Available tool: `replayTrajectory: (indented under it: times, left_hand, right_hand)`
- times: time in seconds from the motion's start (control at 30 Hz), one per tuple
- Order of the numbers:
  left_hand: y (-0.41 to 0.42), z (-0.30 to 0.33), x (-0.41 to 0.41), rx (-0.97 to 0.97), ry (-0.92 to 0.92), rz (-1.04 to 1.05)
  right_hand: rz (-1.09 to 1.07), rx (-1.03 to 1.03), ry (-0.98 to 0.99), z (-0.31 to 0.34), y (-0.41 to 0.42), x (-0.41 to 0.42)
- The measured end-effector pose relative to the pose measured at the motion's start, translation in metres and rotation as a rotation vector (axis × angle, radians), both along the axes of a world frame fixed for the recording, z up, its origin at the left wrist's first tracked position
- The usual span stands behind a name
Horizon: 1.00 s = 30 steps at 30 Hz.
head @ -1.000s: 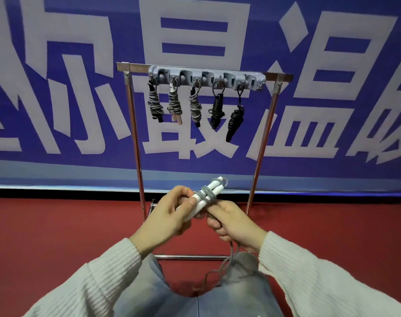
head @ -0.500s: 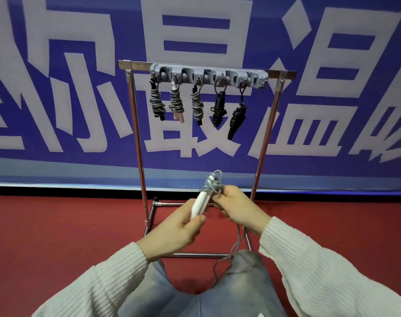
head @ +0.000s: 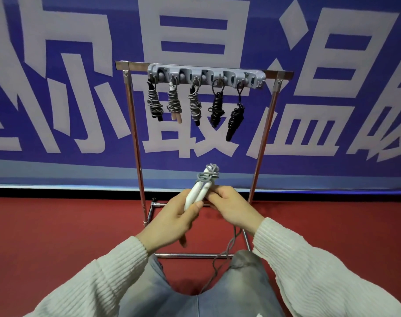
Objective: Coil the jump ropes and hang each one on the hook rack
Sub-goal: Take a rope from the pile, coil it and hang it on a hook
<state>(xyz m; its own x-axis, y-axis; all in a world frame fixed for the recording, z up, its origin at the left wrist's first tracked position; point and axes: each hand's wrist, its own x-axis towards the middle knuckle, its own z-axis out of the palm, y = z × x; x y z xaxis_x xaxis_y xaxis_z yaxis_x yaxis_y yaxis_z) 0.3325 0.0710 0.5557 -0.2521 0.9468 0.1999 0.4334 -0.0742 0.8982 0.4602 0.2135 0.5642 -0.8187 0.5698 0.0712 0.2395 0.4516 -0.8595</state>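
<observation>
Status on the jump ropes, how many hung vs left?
Done: five coiled ropes hang from the hook rack. In hand: the white-handled rope; left hand grips its handles, right hand holds the cord beside them. A few turns sit near the handle tops, and loose cord trails down. Left: finish coiling it and hang it.

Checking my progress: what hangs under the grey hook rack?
Five coiled jump ropes hang under the hook rack: three grey, two black. One hook at the right end looks free. The hooks themselves are mostly hidden by the rope loops.
</observation>
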Motion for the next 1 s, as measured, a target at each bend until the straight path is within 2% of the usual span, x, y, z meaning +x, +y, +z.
replayTrajectory:
  times: [0.13,0.23,0.37,0.5,0.6,0.67,0.7,0.73,0.8,0.87,0.93,1.0]
  left_hand:
    - [-0.006,0.014,-0.003,-0.010,-0.123,-0.031]
    - [-0.008,0.026,-0.010,0.032,-0.124,0.029]
    - [-0.009,0.034,-0.026,-0.001,-0.154,0.155]
    - [-0.012,0.031,-0.019,0.008,-0.284,0.084]
    - [-0.004,0.024,-0.018,0.048,-0.391,0.162]
    - [0.007,0.012,-0.028,0.037,-0.375,0.260]
    - [0.013,0.004,-0.034,0.013,-0.306,0.319]
    - [0.017,-0.004,-0.041,-0.026,-0.160,0.371]
    - [0.019,-0.026,-0.049,-0.160,0.299,0.384]
    - [0.019,-0.044,-0.042,-0.286,0.666,0.275]
    - [0.015,-0.045,-0.028,-0.300,0.824,0.072]
    - [0.005,-0.032,-0.017,-0.228,0.817,-0.132]
  right_hand:
    - [0.076,-0.052,-0.043,-0.008,-0.005,0.005]
    - [0.059,0.065,-0.069,-0.028,-0.005,0.017]
    - [-0.092,0.168,-0.009,-0.026,0.016,0.028]
    - [-0.064,0.249,-0.086,-0.028,0.028,0.028]
    - [-0.010,0.245,-0.101,-0.036,0.020,0.030]
    - [-0.006,0.298,-0.142,-0.038,0.006,0.030]
    - [-0.006,0.347,-0.168,-0.038,0.001,0.031]
    - [0.009,0.405,-0.180,-0.033,-0.005,0.030]
    - [0.069,0.506,-0.168,-0.016,-0.008,0.025]
    - [0.145,0.591,-0.191,0.010,-0.007,0.016]
    - [0.199,0.604,-0.249,0.029,0.005,0.006]
    - [0.214,0.478,-0.251,0.036,0.026,0.003]
